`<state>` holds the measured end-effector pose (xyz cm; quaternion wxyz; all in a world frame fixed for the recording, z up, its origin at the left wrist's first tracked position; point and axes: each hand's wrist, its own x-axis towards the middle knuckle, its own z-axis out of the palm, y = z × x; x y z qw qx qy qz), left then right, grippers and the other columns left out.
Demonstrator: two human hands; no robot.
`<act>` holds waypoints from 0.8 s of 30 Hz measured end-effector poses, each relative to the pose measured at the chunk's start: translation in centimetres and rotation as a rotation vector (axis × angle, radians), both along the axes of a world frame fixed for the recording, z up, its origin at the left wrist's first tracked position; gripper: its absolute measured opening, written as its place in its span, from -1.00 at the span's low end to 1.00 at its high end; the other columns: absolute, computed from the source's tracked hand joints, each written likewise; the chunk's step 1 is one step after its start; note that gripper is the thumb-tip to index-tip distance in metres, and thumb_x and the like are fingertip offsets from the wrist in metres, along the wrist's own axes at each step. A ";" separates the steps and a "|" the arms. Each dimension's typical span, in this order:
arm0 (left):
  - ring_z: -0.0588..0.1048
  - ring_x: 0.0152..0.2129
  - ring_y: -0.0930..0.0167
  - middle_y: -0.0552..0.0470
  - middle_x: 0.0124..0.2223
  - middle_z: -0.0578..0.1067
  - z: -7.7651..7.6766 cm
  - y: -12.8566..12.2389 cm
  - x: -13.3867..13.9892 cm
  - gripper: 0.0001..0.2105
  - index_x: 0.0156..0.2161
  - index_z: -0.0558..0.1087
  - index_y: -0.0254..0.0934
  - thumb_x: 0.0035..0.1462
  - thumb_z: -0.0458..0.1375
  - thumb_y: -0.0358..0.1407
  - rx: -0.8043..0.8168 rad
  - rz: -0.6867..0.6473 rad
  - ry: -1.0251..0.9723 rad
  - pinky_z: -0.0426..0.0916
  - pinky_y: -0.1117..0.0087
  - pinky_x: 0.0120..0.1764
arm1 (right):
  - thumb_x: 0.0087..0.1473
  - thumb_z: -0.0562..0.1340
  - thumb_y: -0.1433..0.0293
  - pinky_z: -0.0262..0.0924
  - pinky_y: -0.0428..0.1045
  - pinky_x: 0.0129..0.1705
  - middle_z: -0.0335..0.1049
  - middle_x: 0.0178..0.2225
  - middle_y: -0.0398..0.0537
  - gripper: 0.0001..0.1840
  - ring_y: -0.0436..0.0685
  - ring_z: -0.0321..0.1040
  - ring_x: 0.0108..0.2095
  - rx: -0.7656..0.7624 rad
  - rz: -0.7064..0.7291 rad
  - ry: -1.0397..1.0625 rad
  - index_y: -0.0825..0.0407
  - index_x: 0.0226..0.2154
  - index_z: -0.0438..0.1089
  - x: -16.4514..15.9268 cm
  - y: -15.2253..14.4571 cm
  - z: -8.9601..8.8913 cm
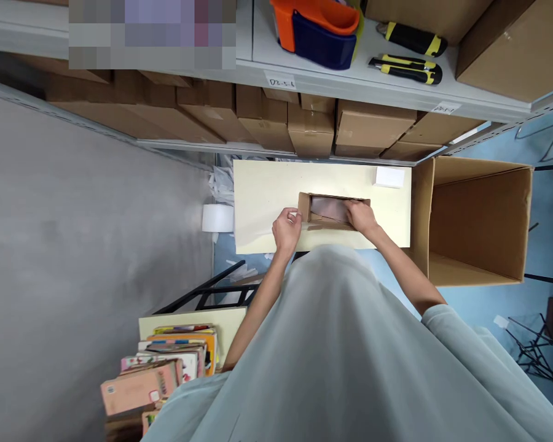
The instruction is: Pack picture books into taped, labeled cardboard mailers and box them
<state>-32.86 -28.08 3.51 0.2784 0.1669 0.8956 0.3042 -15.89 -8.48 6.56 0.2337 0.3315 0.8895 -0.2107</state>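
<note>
A small cardboard box (304, 207) lies open at the top on a pale yellow table (267, 184). Inside it is a greyish, shiny sheet or plastic-wrapped item (328, 207), whose kind I cannot make out. My left hand (287, 231) is at the box's left end, its thumb and fingers closed on the edge of the end flap. My right hand (361, 216) reaches over the right end, fingers drawn together and dipping inside by the shiny item. Its fingertips are partly hidden. A clear strip like film or tape runs along the box's near side.
A small white box (389, 177) sits at the table's back right. To the right stands a large open carton (479, 221). Behind, a shelf holds cardboard boxes (311, 129), utility knives (408, 70) and an orange-and-blue tape dispenser (322, 37). A white roll (218, 218) is left of the table.
</note>
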 end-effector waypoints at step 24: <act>0.53 0.15 0.04 -0.23 0.13 0.64 -0.6 2.2 0.6 -0.63 0.21 0.55 -0.23 0.34 0.27 -0.26 0.107 -0.696 0.018 0.42 0.06 0.24 | 0.46 0.02 0.36 0.44 0.10 0.17 0.62 0.13 0.10 -0.35 0.21 0.59 0.03 -0.216 -0.313 0.453 0.08 0.52 0.14 3.4 1.5 -1.4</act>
